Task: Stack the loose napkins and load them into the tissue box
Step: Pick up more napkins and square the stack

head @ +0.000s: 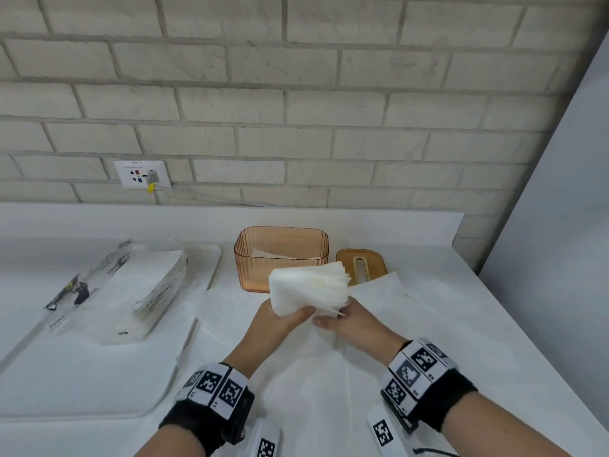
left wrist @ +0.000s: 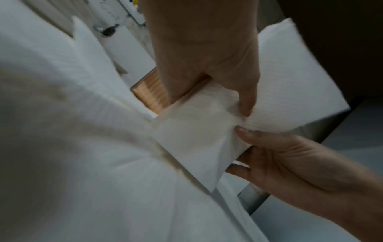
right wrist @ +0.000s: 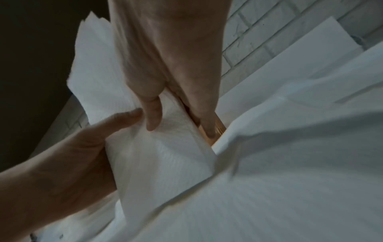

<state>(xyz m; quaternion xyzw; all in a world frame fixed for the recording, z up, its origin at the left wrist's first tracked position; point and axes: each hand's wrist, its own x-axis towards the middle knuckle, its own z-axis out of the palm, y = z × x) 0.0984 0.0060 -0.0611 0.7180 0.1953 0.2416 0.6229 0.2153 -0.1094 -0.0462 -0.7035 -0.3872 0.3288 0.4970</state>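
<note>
Both hands are gripping one thick stack of white paper napkins [head: 308, 288] in the head view, held up in the air just in front of the ribbed translucent orange plastic tissue box [head: 281, 255]. The left hand [head: 280, 324] is clamping the stack's near-left corner w/ thumb on top & fingers under; the right hand [head: 349, 321] is pinching the near-right edge. The stack's far edges are fanning out, so prob. best to square them before lowering: tap the stack edge-down, keep both grips firm, then feed it flat into the open box. A few sheets seem to be lying in the box already. The orange slotted lid [head: 361, 263] is sitting off to the box's right, and loose white sheets [head: 379, 291] are lying on the counter below the hands.

Left wrist view: the left hand [left wrist: 207, 54] is curling its thumb [left wrist: 246, 98] onto the napkin stack [left wrist: 290, 91], w/ the right hand [left wrist: 290, 162] touching its lower corner; a bit of orange box [left wrist: 149, 95] is showing just behind.

Right wrist view: the right hand [right wrist: 172, 65] is pressing fingers [right wrist: 154, 111] on the stack [right wrist: 157, 155]; the left hand [right wrist: 68, 160] is cradling it from below.
</note>
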